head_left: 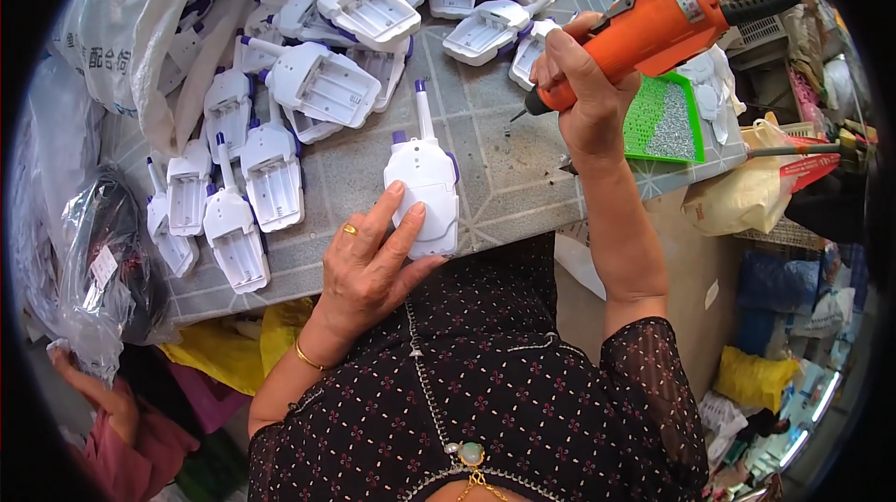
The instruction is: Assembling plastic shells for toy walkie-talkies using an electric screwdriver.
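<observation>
A white toy walkie-talkie (429,213) with a purple-tipped antenna lies face down at the table's near edge, its back cover in place. My left hand (359,269) holds it there: two fingers press on the cover and the thumb rests against its bottom end. My right hand (593,101) is closed around an orange electric screwdriver (644,31), raised to the right of the toy. Its dark bit points down to the left, apart from the toy. Several walkie-talkies with uncovered battery bays (327,82) lie to the left and at the back.
A green tray (698,119) of small silvery screws stands at the right edge of the grey table (504,166). White covers (714,82) lie beside it. A large plastic sack (140,26) leans at the left. The screwdriver's black cord (765,3) runs off right. Another person's arm (107,399) shows lower left.
</observation>
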Available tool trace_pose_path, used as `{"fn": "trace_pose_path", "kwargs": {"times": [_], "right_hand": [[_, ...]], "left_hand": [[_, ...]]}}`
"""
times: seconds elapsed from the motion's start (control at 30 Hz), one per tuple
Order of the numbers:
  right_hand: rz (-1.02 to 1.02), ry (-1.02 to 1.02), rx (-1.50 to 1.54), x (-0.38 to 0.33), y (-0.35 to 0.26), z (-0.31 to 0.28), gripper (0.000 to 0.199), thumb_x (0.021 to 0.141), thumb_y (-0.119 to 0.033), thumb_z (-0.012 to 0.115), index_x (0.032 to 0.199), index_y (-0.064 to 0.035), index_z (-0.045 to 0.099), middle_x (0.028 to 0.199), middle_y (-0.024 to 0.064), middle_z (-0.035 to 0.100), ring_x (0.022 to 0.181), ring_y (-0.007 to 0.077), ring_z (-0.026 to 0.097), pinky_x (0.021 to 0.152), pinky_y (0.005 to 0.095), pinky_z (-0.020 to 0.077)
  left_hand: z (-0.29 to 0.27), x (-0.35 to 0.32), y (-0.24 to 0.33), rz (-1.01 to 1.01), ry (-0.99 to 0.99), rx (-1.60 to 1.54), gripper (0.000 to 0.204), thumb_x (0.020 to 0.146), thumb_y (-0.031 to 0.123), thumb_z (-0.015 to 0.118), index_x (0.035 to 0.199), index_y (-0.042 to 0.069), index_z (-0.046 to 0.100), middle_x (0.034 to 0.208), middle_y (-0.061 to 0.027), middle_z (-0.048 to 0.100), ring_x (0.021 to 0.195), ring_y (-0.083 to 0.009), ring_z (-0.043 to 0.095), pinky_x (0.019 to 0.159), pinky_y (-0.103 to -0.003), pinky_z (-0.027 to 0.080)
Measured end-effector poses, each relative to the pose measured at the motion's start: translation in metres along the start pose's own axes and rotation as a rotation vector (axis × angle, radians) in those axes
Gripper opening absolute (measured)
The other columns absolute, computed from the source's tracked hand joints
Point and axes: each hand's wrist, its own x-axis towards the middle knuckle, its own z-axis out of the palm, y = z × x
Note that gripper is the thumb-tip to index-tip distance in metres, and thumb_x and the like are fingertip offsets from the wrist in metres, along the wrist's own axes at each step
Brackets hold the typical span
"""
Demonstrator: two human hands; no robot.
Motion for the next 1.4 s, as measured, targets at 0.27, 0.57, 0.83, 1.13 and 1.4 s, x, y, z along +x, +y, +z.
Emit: {"fn": "trace_pose_path", "kwargs": {"times": [0.27,0.57,0.83,1.13,1.4], "right_hand": [[-0.006,-0.041,-0.048,0.0,0.006,0.004,0.012,0.089,-0.005,0.065,0.095,-0.001,0.056,0.068,0.0028,0.053,0.055,0.0121,0.05,0.059,0.0315,0.0479],[0.041,-0.115,0.173,-0.008,-0.029,0.018,0.016,0.093,-0.01,0.062,0.105,-0.0059,0.052,0.072,0.0012,0.048,0.061,0.013,0.049,0.066,0.0344,0.046],[0.059,-0.345,0.491,-0.024,-0.065,0.051,0.014,0.099,-0.016,0.054,0.11,-0.0088,0.052,0.071,-0.0008,0.047,0.061,0.0125,0.049,0.065,0.0329,0.0435],[0.043,-0.405,0.576,-0.029,-0.071,0.056,0.013,0.101,-0.017,0.052,0.111,-0.0086,0.053,0.071,-0.0011,0.048,0.06,0.0122,0.049,0.065,0.0329,0.0441],[-0.006,-0.338,0.566,-0.031,-0.073,0.043,0.014,0.1,-0.017,0.053,0.111,-0.009,0.053,0.071,-0.0008,0.048,0.06,0.0124,0.048,0.066,0.033,0.0442]], "left_hand": [[-0.001,0.0,-0.001,-0.002,-0.009,-0.012,0.067,0.071,0.024,0.088,0.13,0.004,0.064,0.143,-0.0189,0.053,0.083,-0.0242,0.061,0.073,-0.035,0.053],[-0.009,0.004,0.001,-0.175,0.128,-0.264,0.059,0.075,0.02,0.087,0.126,0.0,0.064,0.13,-0.0202,0.059,0.091,-0.0272,0.065,0.076,-0.035,0.056],[-0.014,0.046,0.013,-0.243,0.19,-0.336,0.044,0.074,0.016,0.085,0.112,0.0,0.068,0.101,-0.0145,0.064,0.085,-0.0297,0.064,0.072,-0.038,0.051],[-0.007,0.054,0.013,-0.158,0.211,-0.325,0.014,0.08,0.015,0.079,0.08,0.005,0.07,0.076,-0.0056,0.06,0.067,-0.0248,0.058,0.06,-0.037,0.042],[0.0,0.065,0.022,-0.166,0.168,-0.356,0.014,0.081,0.014,0.079,0.078,0.005,0.069,0.073,-0.0068,0.06,0.063,-0.0258,0.058,0.059,-0.038,0.042]]}}
